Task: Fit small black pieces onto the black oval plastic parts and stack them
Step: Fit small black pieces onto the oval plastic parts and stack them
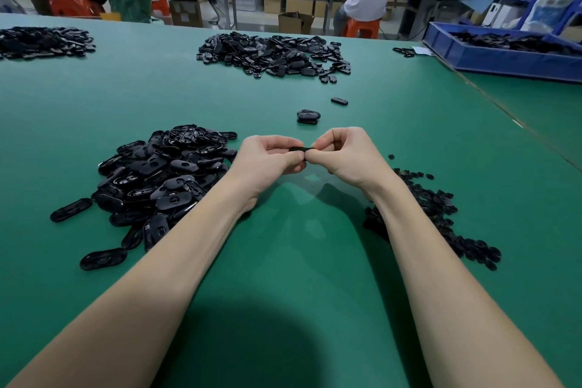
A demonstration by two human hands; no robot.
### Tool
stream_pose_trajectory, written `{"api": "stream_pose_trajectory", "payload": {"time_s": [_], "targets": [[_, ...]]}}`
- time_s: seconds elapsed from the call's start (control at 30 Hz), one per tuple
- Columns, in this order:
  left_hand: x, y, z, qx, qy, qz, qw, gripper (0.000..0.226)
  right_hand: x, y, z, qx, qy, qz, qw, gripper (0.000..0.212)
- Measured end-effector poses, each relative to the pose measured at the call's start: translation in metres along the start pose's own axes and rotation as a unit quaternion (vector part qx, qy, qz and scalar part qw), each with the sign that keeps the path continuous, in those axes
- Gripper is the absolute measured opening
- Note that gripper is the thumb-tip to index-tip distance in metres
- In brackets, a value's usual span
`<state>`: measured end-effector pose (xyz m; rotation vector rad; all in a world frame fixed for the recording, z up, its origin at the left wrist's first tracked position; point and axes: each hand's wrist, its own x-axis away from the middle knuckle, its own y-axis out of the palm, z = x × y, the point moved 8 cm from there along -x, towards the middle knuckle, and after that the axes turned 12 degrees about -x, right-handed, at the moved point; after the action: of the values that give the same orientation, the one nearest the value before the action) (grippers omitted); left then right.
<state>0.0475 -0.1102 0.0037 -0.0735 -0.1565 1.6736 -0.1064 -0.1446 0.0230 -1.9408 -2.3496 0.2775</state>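
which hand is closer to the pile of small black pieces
Right. The right hand is just up and left of the pile of small black pieces, its forearm passing over it. The left hand lies farther left, next to the oval parts pile.

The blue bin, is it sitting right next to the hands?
No, the blue bin sits far off at the table's right edge, well away from both hands.

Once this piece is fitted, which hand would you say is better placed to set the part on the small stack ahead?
Probably the right hand. The small stack lies just beyond it, slightly nearer than to the left hand. Both hands grip the oval part now, so either could carry it.
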Motion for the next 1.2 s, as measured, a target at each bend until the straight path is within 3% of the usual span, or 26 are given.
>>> {"api": "stream_pose_trajectory", "payload": {"time_s": [0.07, 0.13, 0.23, 0.33, 0.5, 0.83, 1.03, 1.2], "targets": [[0.000, -0.001, 0.007, -0.031, 0.036, -0.018, 0.999, 0.014, -0.001, -0.002, 0.001, -0.026, 0.007, -0.005, 1.000, 0.015], [-0.001, -0.004, 0.018, -0.137, 0.096, -0.014, 0.986, 0.018, -0.001, -0.006, 0.004, -0.062, 0.016, -0.005, 0.998, 0.015], [-0.002, -0.008, 0.034, -0.330, 0.192, 0.040, 0.923, 0.016, 0.001, -0.007, 0.008, -0.078, 0.041, -0.021, 0.996, 0.007], [-0.007, -0.010, 0.037, -0.384, 0.228, 0.071, 0.892, 0.015, -0.002, -0.012, 0.009, -0.062, 0.054, -0.009, 0.997, 0.005], [-0.050, -0.003, 0.038, -0.434, 0.179, 0.100, 0.877, 0.014, -0.005, -0.031, 0.010, 0.003, 0.051, 0.031, 0.998, 0.007], [-0.137, 0.018, 0.035, -0.506, 0.084, 0.111, 0.851, 0.020, -0.003, -0.034, 0.016, 0.025, 0.060, -0.013, 0.998, 0.008], [-0.126, 0.007, 0.031, -0.436, 0.090, 0.127, 0.886, 0.036, -0.002, -0.030, 0.016, 0.033, 0.063, -0.030, 0.997, 0.008], [-0.078, -0.014, 0.030, -0.334, 0.095, 0.089, 0.934, 0.024, -0.002, -0.016, 0.014, 0.084, 0.071, -0.073, 0.991, 0.010]]}}
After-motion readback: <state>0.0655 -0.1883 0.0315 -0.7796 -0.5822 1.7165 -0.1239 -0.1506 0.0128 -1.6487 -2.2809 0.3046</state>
